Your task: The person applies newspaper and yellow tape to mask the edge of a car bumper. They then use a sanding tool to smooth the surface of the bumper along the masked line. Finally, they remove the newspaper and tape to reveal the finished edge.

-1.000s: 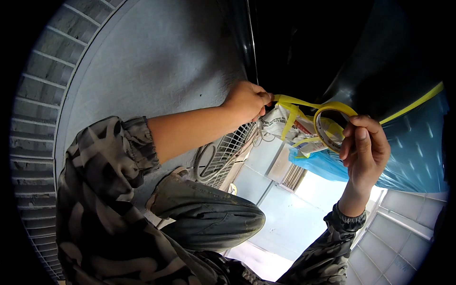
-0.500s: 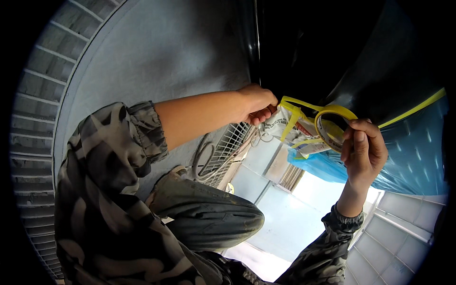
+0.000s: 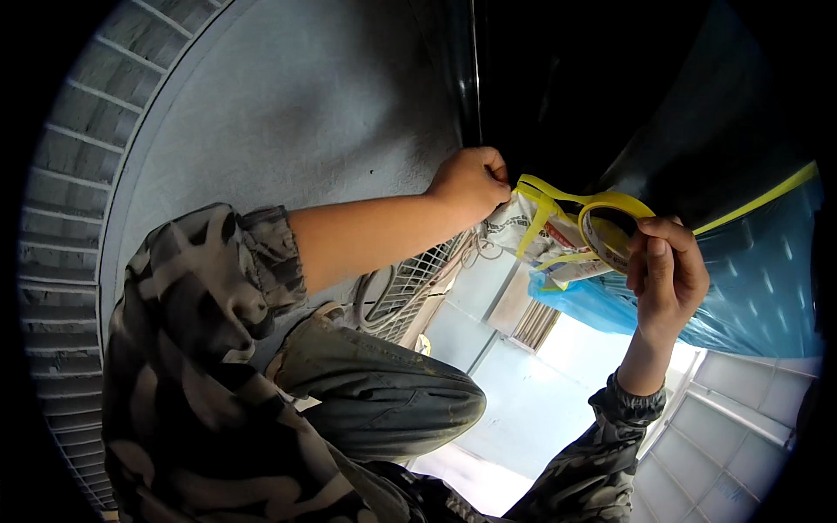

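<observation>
My right hand [image 3: 667, 275] grips a roll of yellow masking tape [image 3: 643, 209] by its rim, thumb and fingers pressed together. A yellow strip runs from the roll toward a printed sheet of newspaper [image 3: 558, 240], which has more yellow strips stuck across it. The sheet lies along the lower edge of a glossy black panel [image 3: 558, 96]. At the sheet's left end is my left hand [image 3: 475, 183], closed, with its fingertips against the panel's edge. Whatever sits between those fingers is hidden.
Blue plastic sheeting [image 3: 758, 270] hangs at the right, edged with yellow tape [image 3: 767, 196]. A wire mesh basket or rack [image 3: 418, 283] stands beyond my bent knee [image 3: 392, 392]. A slatted grating [image 3: 65, 261] curves along the left, beside a grey floor [image 3: 288, 113].
My left hand has turned and its fingers have curled up at the panel's edge, with the wrist slightly lower. My right hand and the tape roll have hardly moved.
</observation>
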Motion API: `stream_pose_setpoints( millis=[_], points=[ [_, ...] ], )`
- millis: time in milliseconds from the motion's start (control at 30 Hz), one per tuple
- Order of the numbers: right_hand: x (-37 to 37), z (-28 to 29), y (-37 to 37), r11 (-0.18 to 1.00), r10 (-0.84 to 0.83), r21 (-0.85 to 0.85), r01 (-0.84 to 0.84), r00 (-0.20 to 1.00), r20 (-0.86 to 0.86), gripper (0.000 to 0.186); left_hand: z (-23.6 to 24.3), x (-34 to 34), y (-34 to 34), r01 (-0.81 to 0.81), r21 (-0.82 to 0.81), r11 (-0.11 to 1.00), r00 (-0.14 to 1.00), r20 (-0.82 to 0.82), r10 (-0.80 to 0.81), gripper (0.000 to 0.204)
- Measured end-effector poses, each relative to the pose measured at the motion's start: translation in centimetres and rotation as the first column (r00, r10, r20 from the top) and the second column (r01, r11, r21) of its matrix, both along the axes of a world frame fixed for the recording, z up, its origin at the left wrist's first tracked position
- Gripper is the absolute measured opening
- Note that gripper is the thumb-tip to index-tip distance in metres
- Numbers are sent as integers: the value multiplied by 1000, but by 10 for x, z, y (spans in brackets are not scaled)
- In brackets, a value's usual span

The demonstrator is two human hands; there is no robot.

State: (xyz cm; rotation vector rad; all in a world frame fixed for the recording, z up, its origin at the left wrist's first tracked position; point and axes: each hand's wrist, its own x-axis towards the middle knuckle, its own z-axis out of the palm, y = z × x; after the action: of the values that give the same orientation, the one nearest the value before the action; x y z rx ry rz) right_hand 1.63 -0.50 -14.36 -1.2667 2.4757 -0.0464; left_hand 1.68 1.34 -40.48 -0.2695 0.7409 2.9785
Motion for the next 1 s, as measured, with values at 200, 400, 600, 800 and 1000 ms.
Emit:
stream_pose_setpoints(
  millis=[200, 400, 600, 800, 1000],
  points=[
    [4, 2, 0, 1000, 1, 8, 0, 997, -73, 15, 4, 14, -31, 54, 355, 933, 998, -6, -55, 15],
    [14, 0, 2, 999, -39, -10, 38, 978, -207, 14, 6, 14, -29, 97, 348, 933, 995, -65, -79, 19],
    [28, -3, -3, 986, 60, 168, 17, 895, -442, 13, 13, 10, -39, 149, 186, 971, 988, -58, -141, 18],
    [31, 1, -3, 985, -78, 106, 134, 903, -422, 13, 16, 10, -41, 132, 206, 969, 991, -27, -129, 16],
    [38, -6, -14, 984, -157, 8, 176, 898, -412, 14, 21, 21, -35, -64, -33, 997, 998, -20, 63, 8]
  ],
)
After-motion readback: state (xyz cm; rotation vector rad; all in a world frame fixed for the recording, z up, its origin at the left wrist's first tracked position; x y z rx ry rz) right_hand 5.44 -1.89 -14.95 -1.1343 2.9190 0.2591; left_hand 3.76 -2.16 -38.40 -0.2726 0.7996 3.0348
